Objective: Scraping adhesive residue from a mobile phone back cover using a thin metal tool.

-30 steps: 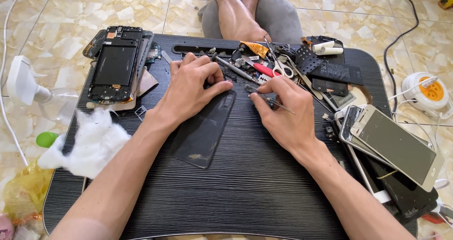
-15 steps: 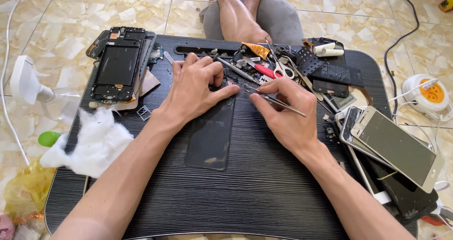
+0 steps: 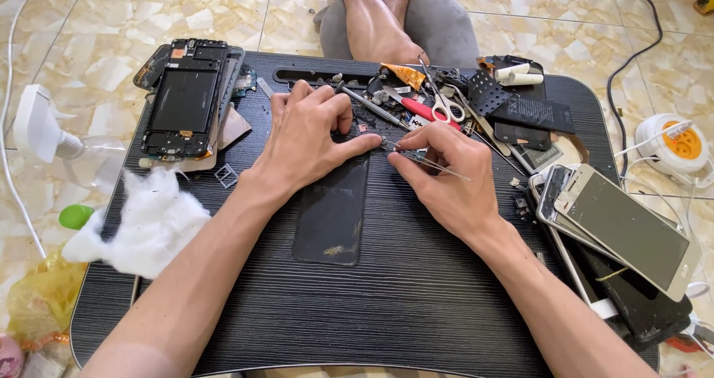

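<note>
A flat black phone back panel (image 3: 332, 211) lies upright in the middle of the dark lap table (image 3: 387, 304). My left hand (image 3: 309, 136) rests palm down on its top end, thumb stretched right along the panel's upper edge. My right hand (image 3: 446, 173) sits just right of it and pinches thin metal tweezers (image 3: 428, 161), their tips pointing left near my left thumb. Whether the tips hold anything is too small to see.
A disassembled phone frame (image 3: 182, 99) lies at the back left, cotton wool (image 3: 149, 222) at the left edge. Scissors (image 3: 439, 103), screwdrivers and small parts clutter the back. Stacked phones (image 3: 625, 229) sit at right. A person's bare feet (image 3: 372, 21) are beyond the table.
The black panel has turned from slanted to upright. Both hands stayed at its top end, and the tweezers in my right hand are now plainly visible.
</note>
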